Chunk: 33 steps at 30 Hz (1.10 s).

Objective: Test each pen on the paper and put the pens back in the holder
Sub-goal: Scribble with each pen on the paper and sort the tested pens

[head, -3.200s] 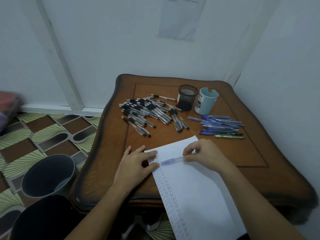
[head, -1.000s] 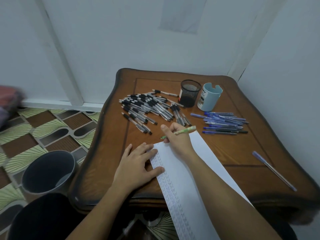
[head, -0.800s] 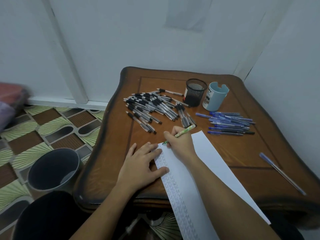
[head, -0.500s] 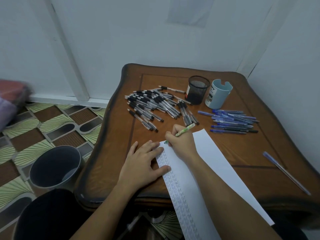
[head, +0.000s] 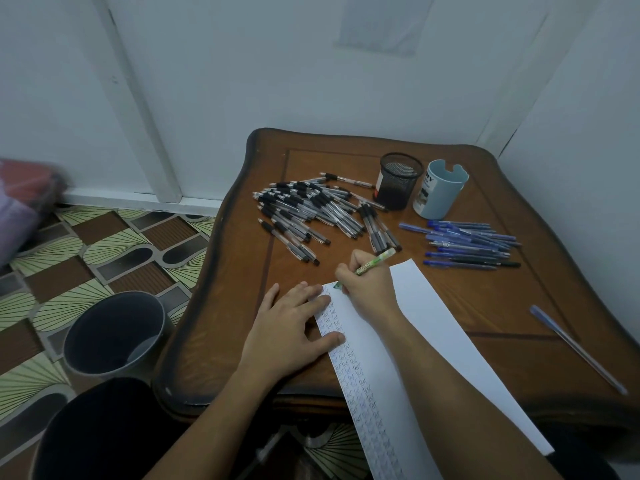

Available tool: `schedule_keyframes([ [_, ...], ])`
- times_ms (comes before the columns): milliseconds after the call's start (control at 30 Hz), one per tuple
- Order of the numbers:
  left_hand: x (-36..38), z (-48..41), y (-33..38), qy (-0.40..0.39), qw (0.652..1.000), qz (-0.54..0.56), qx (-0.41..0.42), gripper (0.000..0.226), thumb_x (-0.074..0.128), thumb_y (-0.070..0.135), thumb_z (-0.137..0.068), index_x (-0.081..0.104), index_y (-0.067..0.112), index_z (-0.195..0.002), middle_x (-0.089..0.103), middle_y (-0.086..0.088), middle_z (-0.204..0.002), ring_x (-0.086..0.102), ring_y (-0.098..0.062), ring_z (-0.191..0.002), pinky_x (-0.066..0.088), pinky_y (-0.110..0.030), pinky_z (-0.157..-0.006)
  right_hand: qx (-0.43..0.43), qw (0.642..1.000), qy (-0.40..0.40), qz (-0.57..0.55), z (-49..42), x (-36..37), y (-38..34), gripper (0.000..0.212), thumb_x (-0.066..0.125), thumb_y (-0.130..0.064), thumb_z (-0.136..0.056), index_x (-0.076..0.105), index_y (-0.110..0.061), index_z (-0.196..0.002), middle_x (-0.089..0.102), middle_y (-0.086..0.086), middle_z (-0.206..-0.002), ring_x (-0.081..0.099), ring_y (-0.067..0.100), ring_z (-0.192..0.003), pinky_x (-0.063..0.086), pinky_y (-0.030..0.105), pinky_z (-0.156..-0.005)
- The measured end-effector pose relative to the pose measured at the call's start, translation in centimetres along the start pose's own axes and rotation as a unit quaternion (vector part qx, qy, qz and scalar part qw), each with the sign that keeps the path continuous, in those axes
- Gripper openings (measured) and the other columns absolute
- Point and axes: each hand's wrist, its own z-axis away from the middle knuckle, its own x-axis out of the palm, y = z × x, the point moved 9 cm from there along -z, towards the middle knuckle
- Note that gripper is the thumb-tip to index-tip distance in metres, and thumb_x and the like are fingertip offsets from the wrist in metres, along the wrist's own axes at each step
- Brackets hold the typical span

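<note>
The right hand (head: 369,285) had its grip closed narrow around a green pen (head: 375,261), fingers curled about the barrel. The pen slanted up and away to the right, and its tip was down on the far left corner of the paper (head: 433,327). The left hand (head: 287,334) lay flat just beside it with its fingers straight and spread. Its palm was on the wood and its fingertips and thumb rested on the paper's left edge.

The paper was a long white sheet running from the middle of the surface (head: 242,306) out over its near edge. Columns of small pen marks ran down its left side; the rest of what showed was blank.

Beyond the hands, toward the far left part of the surface, a loose heap of black pens (head: 311,209) lay flat. To the right of the heap, near the far edge, a black mesh holder (head: 398,181) stood upright. A pale blue holder (head: 438,190) stood close beside it on its right, with a notched rim. I could not tell whether either held any pens. In front of the blue holder a bunch of blue pens (head: 467,244) lay roughly side by side, pointing left and right. One single blue pen (head: 575,348) lay well apart from them, near the right edge and pointing toward the near right corner.

On the patterned floor (head: 86,247) to the left of the surface stood a dark grey bucket (head: 114,334).
</note>
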Motion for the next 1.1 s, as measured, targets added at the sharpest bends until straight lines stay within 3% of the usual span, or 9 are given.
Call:
schedule_keyframes([
  [167,0.10,-0.01,-0.11,-0.005,1.000,-0.007,-0.001,0.074,0.037,0.080,-0.077,0.045,0.039,-0.138,0.034,0.021,-0.150,0.017,0.001,-0.143,-0.008,-0.032,-0.113,0.003,1.000,-0.002,0.004,0.11,0.14,-0.02,0.035,0.062,-0.004,-0.085,0.040,-0.013,-0.060,0.040,0.023,-0.062,0.040,0.019,-0.055,0.042,0.031,-0.055],
  [467,0.32,-0.09,-0.19,-0.014,1.000,-0.008,-0.003,0.074,0.037,0.081,-0.077,0.044,0.040,-0.138,0.032,0.023,-0.150,0.015,0.002,-0.142,-0.009,-0.031,-0.113,0.003,1.000,0.017,0.000,-0.08,-0.18,0.06,0.041,0.062,-0.004,-0.087,0.038,-0.017,-0.057,0.041,0.005,-0.055,0.041,0.017,-0.055,0.040,0.029,-0.055],
  [633,0.27,-0.08,-0.25,-0.013,1.000,-0.008,-0.004,0.069,0.043,0.078,-0.081,0.044,0.041,-0.139,0.031,0.023,-0.150,0.014,0.002,-0.142,-0.011,-0.030,-0.112,0.000,1.000,0.004,0.003,0.06,0.06,-0.09,0.037,0.063,-0.003,-0.086,0.039,-0.013,-0.059,0.039,0.011,-0.058,0.039,0.016,-0.055,0.039,0.021,-0.052],
  [800,0.27,-0.10,-0.28,-0.007,1.000,0.002,-0.004,0.070,0.043,0.078,-0.080,0.046,0.039,-0.138,0.034,0.021,-0.150,0.017,0.001,-0.142,-0.010,-0.031,-0.113,-0.003,1.000,0.002,0.006,0.11,0.03,-0.25,0.037,0.062,-0.004,-0.087,0.040,-0.013,-0.059,0.042,0.019,-0.060,0.042,0.018,-0.055,0.040,0.028,-0.053],
  [967,0.35,-0.11,-0.29,-0.012,1.000,-0.004,-0.005,0.075,0.035,0.081,-0.076,0.045,0.040,-0.138,0.033,0.023,-0.150,0.015,0.002,-0.142,-0.009,-0.031,-0.113,0.016,1.000,0.011,-0.002,0.02,-0.18,-0.01,0.042,0.062,-0.003,-0.085,0.035,-0.018,-0.056,0.034,-0.002,-0.053,0.034,0.015,-0.054,0.036,0.031,-0.054],
  [1100,0.22,-0.09,-0.34,-0.009,1.000,0.001,-0.008,0.077,0.034,0.081,-0.075,0.045,0.040,-0.138,0.033,0.022,-0.150,0.015,0.002,-0.142,-0.009,-0.031,-0.114,0.001,1.000,0.008,0.030,0.24,0.07,-0.58,0.040,0.062,-0.009,-0.091,0.038,-0.017,-0.059,0.040,0.006,-0.056,0.040,0.015,-0.054,0.038,0.026,-0.053],
])
